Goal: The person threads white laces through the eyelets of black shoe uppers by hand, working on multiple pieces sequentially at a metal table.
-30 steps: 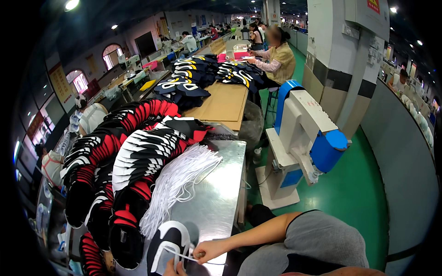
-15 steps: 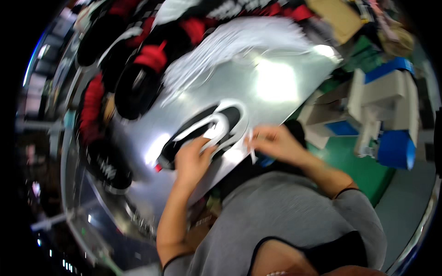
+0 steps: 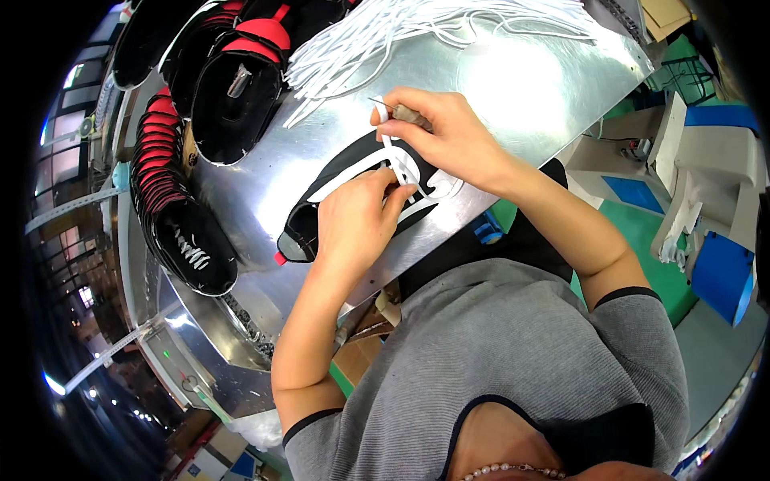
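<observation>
The right hand (image 3: 449,132) is pinched shut on a thin tool (image 3: 401,111) whose tip points away from the wrist, with a white lace (image 3: 393,152) running down from its fingertips; the left hand (image 3: 357,220), fingers half curled, presses flat on the black-and-white upper (image 3: 337,180) and pins the lace under its fingertips; the upper lies just beneath both hands on the metal table (image 3: 521,88) — beyond the right fingers a pile of white laces (image 3: 417,24); past the left knuckles, stacks of black-and-red uppers (image 3: 184,200).
</observation>
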### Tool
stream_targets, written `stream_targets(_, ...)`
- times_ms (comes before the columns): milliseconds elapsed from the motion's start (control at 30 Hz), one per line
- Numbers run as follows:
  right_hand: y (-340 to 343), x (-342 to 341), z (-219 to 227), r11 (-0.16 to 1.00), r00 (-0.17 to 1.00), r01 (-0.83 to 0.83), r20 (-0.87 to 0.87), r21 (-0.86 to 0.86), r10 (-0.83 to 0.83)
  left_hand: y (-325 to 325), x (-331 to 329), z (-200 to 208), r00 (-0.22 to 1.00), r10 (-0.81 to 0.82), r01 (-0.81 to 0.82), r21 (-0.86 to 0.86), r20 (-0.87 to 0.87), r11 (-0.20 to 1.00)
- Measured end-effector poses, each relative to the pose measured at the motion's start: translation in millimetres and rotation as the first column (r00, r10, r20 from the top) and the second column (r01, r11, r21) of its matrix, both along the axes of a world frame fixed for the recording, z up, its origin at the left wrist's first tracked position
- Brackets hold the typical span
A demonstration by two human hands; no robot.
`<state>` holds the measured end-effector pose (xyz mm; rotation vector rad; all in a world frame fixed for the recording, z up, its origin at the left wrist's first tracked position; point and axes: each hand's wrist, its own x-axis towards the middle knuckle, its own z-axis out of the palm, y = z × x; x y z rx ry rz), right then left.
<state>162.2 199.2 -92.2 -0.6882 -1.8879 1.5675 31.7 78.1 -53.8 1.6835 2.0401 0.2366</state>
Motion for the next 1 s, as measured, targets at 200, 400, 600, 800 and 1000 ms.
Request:
stream_targets(200,-8,25,-21,0.991,0.991,0.133,0.033,-0.033,-0.132,7,-1,-11,0.995,0.093,-0.094,0.033,0.029,0.995)
stream_targets(400,-44,57,-23,0.991,0.997,-0.009,0.073,-0.131,0.019,10,-3,-13,0.988,0.148,-0.15,0.043,0.054,0.988)
stream_targets(600,-41,55,-17,0.996,0.971,-0.071,0.225,-0.052,0.081,11,-1,-13,0.983,0.167,-0.17,0.036,0.073,0.985)
stream_targets(800,-42,42,-19,0.98,0.887,-0.101,0.462,0.171,0.011,5,-9,-20,0.975,0.006,-0.033,0.121,0.222,0.992)
stream_targets(1000,-50,10,-32,0.958,0.894,-0.056,0.441,0.281,-0.077,3,-8,-29,0.983,-0.108,0.064,0.28,0.145,0.958)
